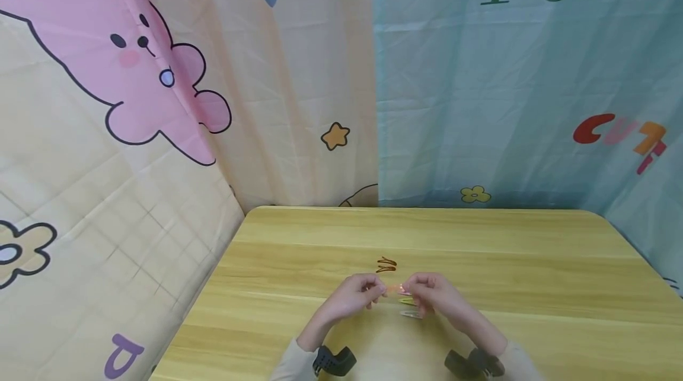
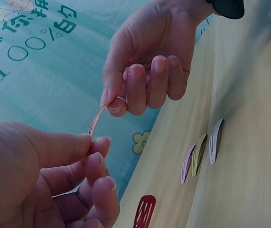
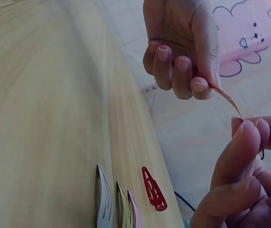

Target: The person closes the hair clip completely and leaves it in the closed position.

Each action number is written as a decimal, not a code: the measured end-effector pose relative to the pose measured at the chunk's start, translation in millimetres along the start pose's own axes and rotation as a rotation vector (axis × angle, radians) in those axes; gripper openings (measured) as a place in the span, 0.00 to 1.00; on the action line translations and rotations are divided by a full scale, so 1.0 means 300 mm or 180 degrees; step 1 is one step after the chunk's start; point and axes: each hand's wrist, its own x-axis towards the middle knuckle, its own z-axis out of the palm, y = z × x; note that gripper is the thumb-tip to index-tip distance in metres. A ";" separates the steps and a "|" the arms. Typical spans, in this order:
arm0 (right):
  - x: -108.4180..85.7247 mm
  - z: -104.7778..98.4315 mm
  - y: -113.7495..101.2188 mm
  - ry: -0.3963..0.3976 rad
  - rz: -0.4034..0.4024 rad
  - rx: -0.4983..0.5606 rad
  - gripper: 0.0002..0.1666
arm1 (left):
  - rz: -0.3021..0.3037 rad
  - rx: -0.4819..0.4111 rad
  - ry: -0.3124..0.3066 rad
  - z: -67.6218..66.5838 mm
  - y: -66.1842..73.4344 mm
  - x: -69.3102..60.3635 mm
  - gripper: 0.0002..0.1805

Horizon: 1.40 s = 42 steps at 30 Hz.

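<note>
Both hands pinch an orange-pink snap hair clip (image 1: 394, 288) by its two ends, above the table. In the left wrist view this clip (image 2: 96, 120) looks slightly bowed, its ends covered by fingertips. My left hand (image 1: 354, 295) pinches one end between thumb and index finger. The opposite end sits in the thumb and finger of my right hand (image 1: 434, 297), whose other fingers are loosely curled. Below lie a pink clip (image 2: 188, 164), a yellow clip (image 2: 199, 156) and a silver-white clip (image 2: 215, 141), side by side. Farther back are two red-brown clips (image 1: 386, 269).
The wooden table (image 1: 299, 233) has rounded far corners. Printed curtains (image 1: 299, 73) hang behind it and along its left side. A dark band (image 1: 334, 361) sits on each wrist.
</note>
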 end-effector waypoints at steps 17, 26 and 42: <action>0.047 -0.064 0.058 0.0662 0.0008 -0.0661 0.13 | -0.0088 0.0109 0.0175 -0.019 -0.036 0.004 0.12; 0.061 -0.074 0.082 0.0757 -0.0007 -0.1114 0.13 | -0.0046 0.0000 0.0122 -0.029 -0.045 0.003 0.12; 0.069 -0.067 0.079 0.1246 0.0373 -0.1462 0.07 | -0.0083 0.0004 0.0171 -0.028 -0.044 0.008 0.12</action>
